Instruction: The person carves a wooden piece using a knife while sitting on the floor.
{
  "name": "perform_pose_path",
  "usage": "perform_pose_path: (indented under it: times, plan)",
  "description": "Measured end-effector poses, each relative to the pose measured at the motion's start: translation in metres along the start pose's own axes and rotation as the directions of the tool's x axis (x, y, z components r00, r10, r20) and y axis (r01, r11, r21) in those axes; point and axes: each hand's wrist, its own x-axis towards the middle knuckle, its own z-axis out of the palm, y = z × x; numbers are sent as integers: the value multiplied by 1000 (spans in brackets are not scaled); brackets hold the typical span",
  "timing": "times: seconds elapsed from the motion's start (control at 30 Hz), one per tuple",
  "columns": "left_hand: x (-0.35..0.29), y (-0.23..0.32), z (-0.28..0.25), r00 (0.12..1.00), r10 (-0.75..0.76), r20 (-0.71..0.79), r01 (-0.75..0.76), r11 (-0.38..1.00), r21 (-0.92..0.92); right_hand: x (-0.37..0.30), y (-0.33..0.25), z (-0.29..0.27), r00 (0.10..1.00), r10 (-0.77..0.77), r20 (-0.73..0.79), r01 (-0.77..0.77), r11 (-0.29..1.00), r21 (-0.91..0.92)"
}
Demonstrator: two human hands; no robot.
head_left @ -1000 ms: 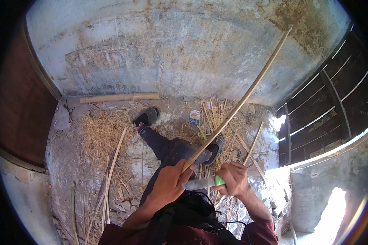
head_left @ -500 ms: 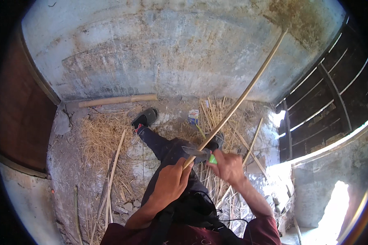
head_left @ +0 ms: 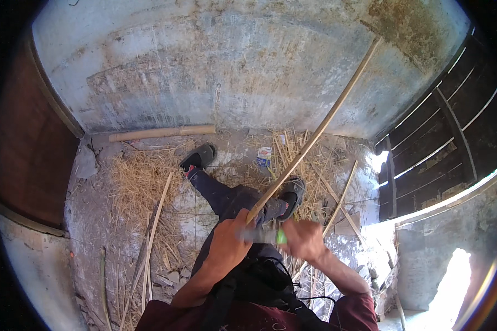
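Observation:
A long, thin bamboo strip (head_left: 337,106) slants up and away to the right, its far part in front of the wall. My left hand (head_left: 226,243) is closed around the strip's near end. My right hand (head_left: 303,240) grips the green handle of a knife (head_left: 262,236). The blade, smeared by motion, points left toward my left hand, just below the place where the strip comes out of it. Whether the blade touches the strip I cannot tell. The strip's near tip is hidden behind my left hand.
Straw-like shavings (head_left: 141,185) cover the floor at left, with more strips (head_left: 281,149) and shavings at right. A bamboo pole (head_left: 163,133) lies along the stained wall (head_left: 204,66). A small box (head_left: 264,156) sits near my right shoe (head_left: 292,194). Dark slatted boards (head_left: 431,154) stand at right.
My right hand has drawn the knife down and slightly left, from across the strip to just beside my left hand. The strip's far end has shifted a little left; my left hand stays closed on it.

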Motion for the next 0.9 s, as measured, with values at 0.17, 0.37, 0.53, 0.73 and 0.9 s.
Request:
perform_pose_path:
  times: [0.17,0.37,0.53,0.73,0.9]
  plan:
    - [-3,-2,2,999,-31,6,31,999,31,-5,2,11,942,289,169,-259,949,-178]
    - [0,3,2,997,-49,54,46,997,54,-3,21,9,951,265,162,-232,953,-194]
    - [0,-1,1,999,-29,40,29,999,17,-12,9,13,953,267,140,-242,955,-174]
    - [-2,-10,7,991,-108,85,101,992,76,-12,13,24,906,371,201,-332,921,-203]
    - [-4,-4,6,994,-87,71,82,994,71,-14,20,25,963,242,116,-228,966,-120]
